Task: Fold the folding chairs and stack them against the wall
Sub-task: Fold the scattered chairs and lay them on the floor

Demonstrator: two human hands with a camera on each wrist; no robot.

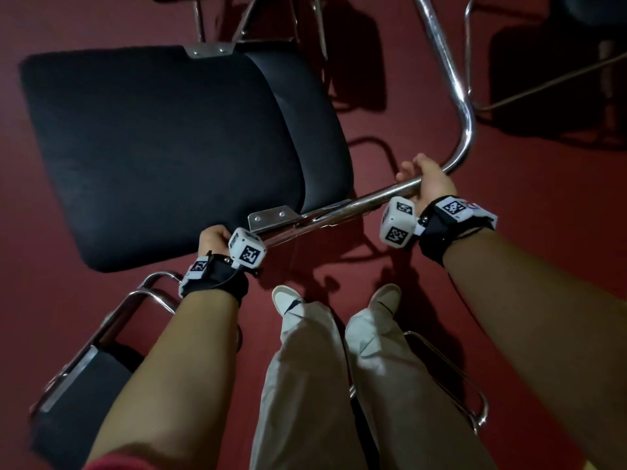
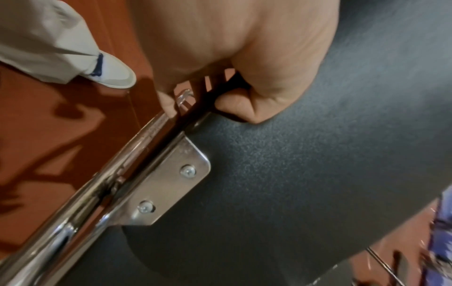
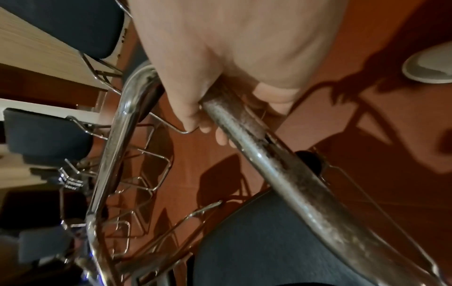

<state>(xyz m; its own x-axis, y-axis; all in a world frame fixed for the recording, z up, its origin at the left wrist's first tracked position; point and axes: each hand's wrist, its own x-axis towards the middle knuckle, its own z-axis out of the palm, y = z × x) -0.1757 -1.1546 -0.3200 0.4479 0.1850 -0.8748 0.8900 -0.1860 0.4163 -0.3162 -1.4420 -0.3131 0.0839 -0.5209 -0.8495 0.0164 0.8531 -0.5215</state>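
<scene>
A folding chair with a black padded seat [image 1: 163,147] and a chrome tube frame [image 1: 451,72] tilts over the red floor in front of me. My left hand [image 1: 212,237] grips the near edge of the black seat [image 2: 305,164] beside a screwed metal bracket [image 2: 168,185]; its thumb lies on the pad and its fingers curl under by the chrome tube [image 2: 97,185]. My right hand [image 1: 425,183] is wrapped around the chrome tube just before its bend, and the chrome tube [image 3: 281,174] passes through my right hand [image 3: 220,108], whose fingertips show below it.
Another chair [image 1: 84,368] with a black pad and chrome frame lies at my lower left, and a wire frame [image 1: 454,385] sits by my right leg. My feet [image 1: 288,296] stand just behind the held chair. Several more chairs [image 3: 49,131] stand beyond, near a light wall.
</scene>
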